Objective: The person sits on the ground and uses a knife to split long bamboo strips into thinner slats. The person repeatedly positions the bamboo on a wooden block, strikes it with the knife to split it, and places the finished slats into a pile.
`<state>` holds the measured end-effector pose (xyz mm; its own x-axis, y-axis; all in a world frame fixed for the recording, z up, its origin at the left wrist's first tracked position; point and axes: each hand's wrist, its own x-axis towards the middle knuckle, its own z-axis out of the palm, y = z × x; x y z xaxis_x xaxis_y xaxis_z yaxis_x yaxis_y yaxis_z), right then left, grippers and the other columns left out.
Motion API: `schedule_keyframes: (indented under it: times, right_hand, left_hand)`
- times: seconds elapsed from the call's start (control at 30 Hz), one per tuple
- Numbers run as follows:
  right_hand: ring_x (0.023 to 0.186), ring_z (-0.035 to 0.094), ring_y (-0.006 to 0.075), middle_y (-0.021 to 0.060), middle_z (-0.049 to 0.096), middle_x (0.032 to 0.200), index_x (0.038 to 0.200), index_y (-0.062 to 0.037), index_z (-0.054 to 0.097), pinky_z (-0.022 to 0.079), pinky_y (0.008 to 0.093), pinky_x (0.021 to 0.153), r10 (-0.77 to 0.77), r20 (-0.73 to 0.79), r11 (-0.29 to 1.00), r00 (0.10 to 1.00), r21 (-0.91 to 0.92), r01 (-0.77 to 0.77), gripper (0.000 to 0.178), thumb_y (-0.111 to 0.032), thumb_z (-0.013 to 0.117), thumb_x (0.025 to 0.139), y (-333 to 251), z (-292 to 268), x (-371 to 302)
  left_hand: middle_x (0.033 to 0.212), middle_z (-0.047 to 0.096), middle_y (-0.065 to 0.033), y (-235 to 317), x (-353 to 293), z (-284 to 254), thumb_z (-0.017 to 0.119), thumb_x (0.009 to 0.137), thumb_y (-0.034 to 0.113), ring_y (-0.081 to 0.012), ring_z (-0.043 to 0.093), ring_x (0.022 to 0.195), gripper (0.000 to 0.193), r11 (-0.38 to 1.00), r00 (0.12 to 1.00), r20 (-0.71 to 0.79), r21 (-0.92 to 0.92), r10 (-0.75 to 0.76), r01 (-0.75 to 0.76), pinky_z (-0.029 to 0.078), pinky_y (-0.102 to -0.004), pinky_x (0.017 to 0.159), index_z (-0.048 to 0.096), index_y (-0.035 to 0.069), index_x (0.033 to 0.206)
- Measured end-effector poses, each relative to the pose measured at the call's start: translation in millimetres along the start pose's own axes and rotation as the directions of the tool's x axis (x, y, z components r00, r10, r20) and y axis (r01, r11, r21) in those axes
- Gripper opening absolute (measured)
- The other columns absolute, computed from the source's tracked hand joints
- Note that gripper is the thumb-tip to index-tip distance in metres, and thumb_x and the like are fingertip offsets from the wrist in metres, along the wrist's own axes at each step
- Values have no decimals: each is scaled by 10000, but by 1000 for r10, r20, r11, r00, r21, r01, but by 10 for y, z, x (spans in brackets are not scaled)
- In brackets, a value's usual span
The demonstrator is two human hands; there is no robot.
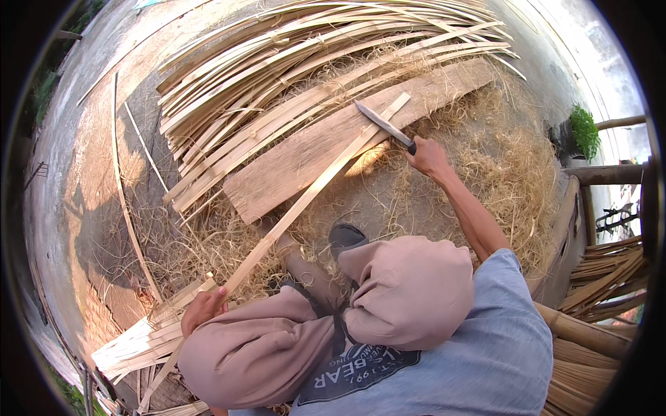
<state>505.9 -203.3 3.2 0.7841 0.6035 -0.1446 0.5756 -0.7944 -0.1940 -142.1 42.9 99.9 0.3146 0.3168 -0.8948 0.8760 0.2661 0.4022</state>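
Note:
A long, pale bamboo strip point(305, 197) runs slantwise from my left knee to a wooden plank point(291, 163) on the ground. My left hand point(202, 310) is closed round the strip's near end, beside my knee. In my right hand point(429, 158) is the dark handle of a knife point(386, 125), fingers wrapped about it. The blade lies across the strip near its far end, over the plank, its tip pointing up and left. Whether the edge bites into the wood cannot be made out.
Beyond the plank lies a big pile of bamboo strips point(277, 76). Curly shavings point(479, 180) cover the ground right and left. More strips point(139, 347) are at lower left. A green plant point(585, 132) and bamboo poles point(607, 175) stand at right.

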Motion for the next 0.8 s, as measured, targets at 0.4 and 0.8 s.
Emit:
schedule_keyframes:
  times: [0.4,0.8]
  right_hand:
    - [861,711,454,282,715,885,988,27,681,568,531,800,111,-6,990,994,88,-110,427,-375,713,846,111,179,-16]
    - [937,702,462,294,707,955,1091,30,676,560,530,824,173,-35,985,984,30,-172,524,-448,700,876,389,188,-97]
  left_hand:
    - [608,601,-1,63,-86,182,569,983,671,-108,536,520,653,998,994,-106,-59,-32,26,422,-312,499,685,66,766]
    - [615,599,13,-276,-42,36,559,980,684,-96,527,540,658,1000,996,-88,-25,-19,17,415,-305,517,674,72,767]
